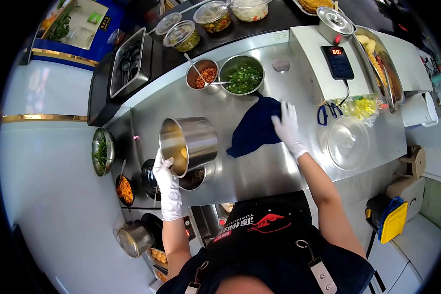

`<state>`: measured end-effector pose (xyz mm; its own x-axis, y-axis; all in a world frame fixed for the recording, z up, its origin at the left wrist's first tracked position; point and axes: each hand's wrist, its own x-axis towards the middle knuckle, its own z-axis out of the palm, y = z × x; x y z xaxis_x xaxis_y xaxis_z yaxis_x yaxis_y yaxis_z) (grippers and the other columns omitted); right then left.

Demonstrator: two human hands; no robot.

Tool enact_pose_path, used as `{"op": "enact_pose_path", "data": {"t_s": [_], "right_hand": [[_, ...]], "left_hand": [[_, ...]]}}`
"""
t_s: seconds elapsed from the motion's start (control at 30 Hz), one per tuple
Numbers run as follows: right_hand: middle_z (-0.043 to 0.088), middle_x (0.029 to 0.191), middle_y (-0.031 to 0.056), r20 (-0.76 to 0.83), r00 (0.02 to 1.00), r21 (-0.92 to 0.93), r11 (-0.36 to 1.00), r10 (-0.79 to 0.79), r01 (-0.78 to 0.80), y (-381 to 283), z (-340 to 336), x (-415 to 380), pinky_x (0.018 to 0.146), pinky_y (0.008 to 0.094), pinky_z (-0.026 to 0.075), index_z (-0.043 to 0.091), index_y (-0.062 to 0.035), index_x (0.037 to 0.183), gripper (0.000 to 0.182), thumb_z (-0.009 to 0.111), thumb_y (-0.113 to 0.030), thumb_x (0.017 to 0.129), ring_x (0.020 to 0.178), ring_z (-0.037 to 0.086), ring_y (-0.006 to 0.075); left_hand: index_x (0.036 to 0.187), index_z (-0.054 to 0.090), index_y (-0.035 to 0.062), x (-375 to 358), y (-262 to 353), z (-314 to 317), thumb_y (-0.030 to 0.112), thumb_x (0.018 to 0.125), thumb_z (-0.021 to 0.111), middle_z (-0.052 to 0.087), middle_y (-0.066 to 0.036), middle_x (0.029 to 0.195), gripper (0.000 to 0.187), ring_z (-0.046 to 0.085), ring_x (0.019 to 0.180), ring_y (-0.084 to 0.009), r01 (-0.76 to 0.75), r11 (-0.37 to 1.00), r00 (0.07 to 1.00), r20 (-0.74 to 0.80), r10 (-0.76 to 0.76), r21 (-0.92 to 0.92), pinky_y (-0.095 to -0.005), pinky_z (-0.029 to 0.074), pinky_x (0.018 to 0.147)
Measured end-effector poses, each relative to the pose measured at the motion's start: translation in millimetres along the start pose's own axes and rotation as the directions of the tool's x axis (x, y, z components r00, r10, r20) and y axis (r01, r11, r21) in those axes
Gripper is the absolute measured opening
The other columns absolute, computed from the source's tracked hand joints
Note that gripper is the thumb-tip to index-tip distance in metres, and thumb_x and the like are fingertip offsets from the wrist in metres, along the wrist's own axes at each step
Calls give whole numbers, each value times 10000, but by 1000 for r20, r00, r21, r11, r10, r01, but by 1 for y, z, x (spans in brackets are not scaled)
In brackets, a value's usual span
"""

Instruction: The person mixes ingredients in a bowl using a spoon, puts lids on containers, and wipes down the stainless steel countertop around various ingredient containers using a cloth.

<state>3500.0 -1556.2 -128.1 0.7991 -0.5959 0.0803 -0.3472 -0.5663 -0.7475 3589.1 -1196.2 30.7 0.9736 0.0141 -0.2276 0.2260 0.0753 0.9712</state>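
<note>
A steel pot (201,139) is tilted on its side, its mouth facing left, with a small yellow patch visible inside. My left hand (164,172), in a white glove, grips its rim from below. Under the pot, a steel container (193,179) with dark contents is partly covered. A dark blue cloth (257,126) lies crumpled on the steel counter (250,176). Across its right edge rests my gloved right hand (288,127), fingers stretched out flat and touching the cloth.
Behind the cloth stand containers of chopped greens (244,78) and orange-brown bits (208,76) with spoons. To the right are a clear lid (348,142), blue scissors (323,115) and a timer (338,62). Dishes of greens (101,152) and orange shreds (125,190) sit left.
</note>
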Motion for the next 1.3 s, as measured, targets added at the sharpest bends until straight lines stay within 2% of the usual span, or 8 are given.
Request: {"op": "enact_pose_path", "data": {"t_s": [0.03, 0.07, 0.23, 0.37, 0.63, 1.03, 1.2, 1.3], "right_hand": [[407, 1382, 255, -50, 987, -345, 930, -155, 129, -2, 13, -8, 1089, 521, 232, 438, 3, 1340, 635, 586, -378, 855, 1327, 339, 390], [287, 1457, 262, 55, 987, -281, 946, -154, 163, -13, 19, -11, 1113, 569, 100, 395, -5, 1375, 764, 617, -461, 804, 1378, 176, 451], [356, 1443, 190, 185, 923, -257, 890, -337, 376, -65, 67, 7, 1120, 492, 179, 449, 8, 1323, 629, 607, -312, 804, 1366, 276, 341], [414, 1420, 105, 434, 540, 13, 605, -721, 796, -71, 84, 5, 1104, 499, 249, 491, -59, 1282, 497, 568, -217, 817, 1345, 328, 287], [408, 1422, 83, 611, 123, 315, 382, -782, 869, -58, 8, -55, 1114, 508, 201, 521, -73, 1275, 623, 618, -451, 789, 1364, 292, 270], [438, 1384, 108, 577, 554, -13, 671, -601, 742, 7, -66, -88, 1106, 493, 249, 552, -53, 1234, 567, 635, -242, 705, 1322, 349, 313], [450, 1368, 150, 490, 616, -36, 692, -616, 721, 9, -56, -99, 1076, 510, 288, 573, 1, 1179, 532, 618, -192, 685, 1308, 373, 342], [506, 1286, 168, 446, 602, -15, 668, -662, 744, 13, -48, -100, 1012, 484, 360, 580, 32, 1125, 484, 617, -143, 676, 1214, 450, 351]], "left_hand": [[1317, 464, -58, -2, 4, -6, -155, 766, 453, 591, -140, 1225, 560, 603, 1054, -209, -32, 999, 999, 7, 32, -22, -286, 470, 926], [1319, 464, -56, -6, 12, -7, -153, 770, 449, 597, -143, 1215, 558, 606, 1046, -213, -53, 998, 999, 0, 53, -39, -290, 469, 929], [1301, 479, -71, -20, 25, -24, -147, 772, 445, 596, -158, 1216, 535, 604, 1058, -214, -119, 992, 992, -48, 121, 36, -292, 463, 938], [1307, 470, -75, -23, 19, -32, -145, 774, 443, 588, -162, 1230, 538, 598, 1069, -213, -113, 992, 990, -72, 118, 61, -289, 458, 944], [1309, 461, -79, -1, 0, -13, -152, 770, 428, 581, -160, 1237, 545, 593, 1081, -212, -75, 997, 997, -29, 74, -8, -280, 451, 949], [1262, 498, -79, 12, -124, 146, -120, 787, 419, 621, -125, 1121, 484, 589, 1020, -161, -156, 987, 984, 79, 160, -47, -264, 469, 893], [1256, 496, -27, -25, -89, 165, 69, 870, 572, 633, -78, 994, 405, 565, 766, -101, 165, 962, 974, 116, -193, 216, -263, 494, 682], [1201, 572, -3, -44, -79, 123, 129, 880, 615, 640, -141, 1021, 349, 609, 871, -185, -403, 757, 914, 190, 358, 515, -321, 512, 734]]}}
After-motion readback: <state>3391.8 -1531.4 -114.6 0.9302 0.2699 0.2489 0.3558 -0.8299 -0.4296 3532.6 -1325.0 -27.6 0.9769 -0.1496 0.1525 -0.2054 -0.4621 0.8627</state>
